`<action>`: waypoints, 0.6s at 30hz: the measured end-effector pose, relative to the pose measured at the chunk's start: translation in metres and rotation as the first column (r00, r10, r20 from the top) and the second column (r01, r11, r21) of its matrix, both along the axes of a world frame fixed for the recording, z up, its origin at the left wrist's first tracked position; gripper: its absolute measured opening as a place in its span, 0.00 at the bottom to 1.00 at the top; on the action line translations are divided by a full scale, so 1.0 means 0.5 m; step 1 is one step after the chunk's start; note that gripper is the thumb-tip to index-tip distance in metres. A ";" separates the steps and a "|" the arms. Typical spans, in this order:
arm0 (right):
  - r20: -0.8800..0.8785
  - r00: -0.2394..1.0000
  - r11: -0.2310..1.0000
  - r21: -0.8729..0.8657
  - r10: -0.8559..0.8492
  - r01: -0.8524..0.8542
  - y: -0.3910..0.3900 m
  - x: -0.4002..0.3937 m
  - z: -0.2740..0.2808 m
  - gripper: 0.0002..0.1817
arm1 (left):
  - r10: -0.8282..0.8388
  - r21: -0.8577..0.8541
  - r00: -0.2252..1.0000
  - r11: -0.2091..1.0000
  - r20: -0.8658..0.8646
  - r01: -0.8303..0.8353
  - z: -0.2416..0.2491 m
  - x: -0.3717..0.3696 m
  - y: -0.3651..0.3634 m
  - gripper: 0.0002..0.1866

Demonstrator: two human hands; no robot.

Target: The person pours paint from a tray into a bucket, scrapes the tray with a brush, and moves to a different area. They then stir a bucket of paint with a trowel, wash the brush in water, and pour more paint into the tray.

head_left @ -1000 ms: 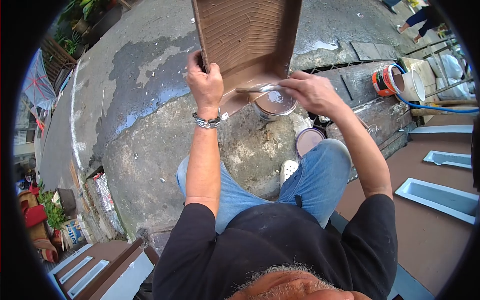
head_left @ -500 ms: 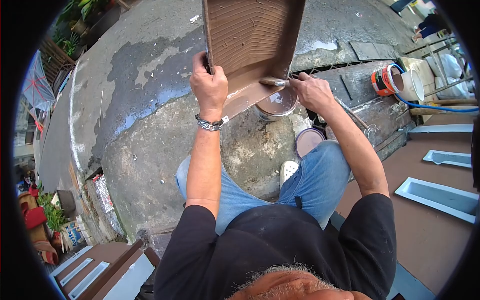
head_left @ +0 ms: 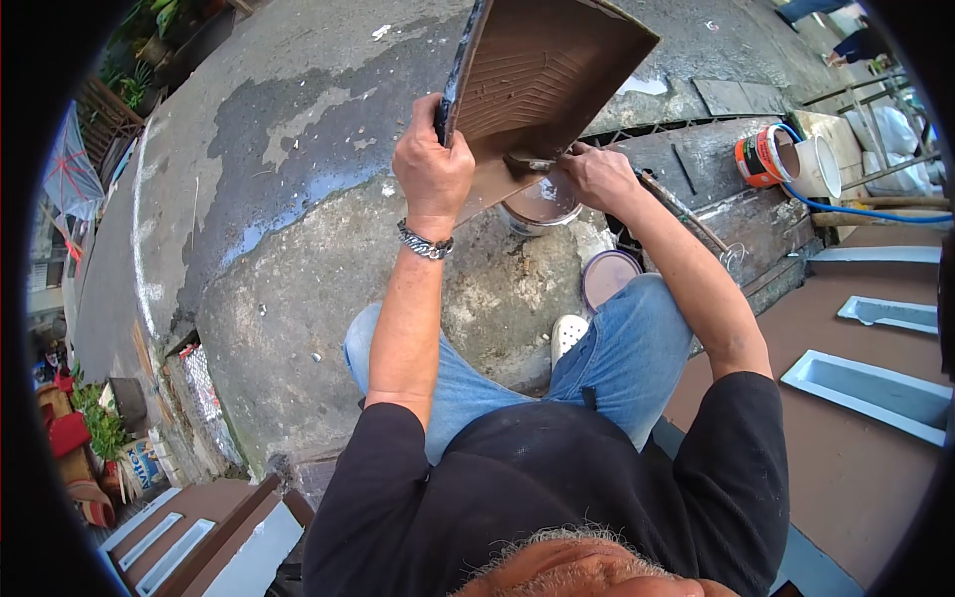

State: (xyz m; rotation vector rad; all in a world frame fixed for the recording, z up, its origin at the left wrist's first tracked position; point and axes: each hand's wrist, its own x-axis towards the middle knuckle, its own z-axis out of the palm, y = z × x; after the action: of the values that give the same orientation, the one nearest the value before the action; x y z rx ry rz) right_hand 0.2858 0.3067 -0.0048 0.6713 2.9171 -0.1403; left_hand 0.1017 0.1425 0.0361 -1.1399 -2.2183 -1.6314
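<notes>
A paint tray with a ribbed floor, coated in brown paint, is tilted up steeply over a paint bucket. My left hand is closed on the tray's left edge. My right hand is closed round a paintbrush, whose brown head sits at the tray's lower end; its handle is mostly hidden by my fingers. Brown paint shows in the bucket just below the tray's lower edge. A round lid smeared with brown lies nearer my knee.
An orange-and-white bucket and a white bucket stand at the right beside a blue hose. Brown panels with pale blue recesses lie at my right. Wet patches mark the concrete ground. Another person is at the far right.
The tray has turned clockwise, its upper end swinging right. My left hand has moved slightly right and up; my right hand and the brush have shifted slightly left.
</notes>
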 end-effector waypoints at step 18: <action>0.230 0.967 0.989 0.072 0.109 -0.128 -0.003 0.127 0.023 0.16 | 0.083 0.050 0.993 0.996 -0.079 -0.079 -0.001 -0.029 -0.009 0.15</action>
State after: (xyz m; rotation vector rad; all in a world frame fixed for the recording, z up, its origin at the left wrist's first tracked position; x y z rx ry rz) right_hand 0.3494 0.3052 0.0069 0.4866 2.7457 0.0714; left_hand 0.0874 0.1378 0.0354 -1.0702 -2.1354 -1.5687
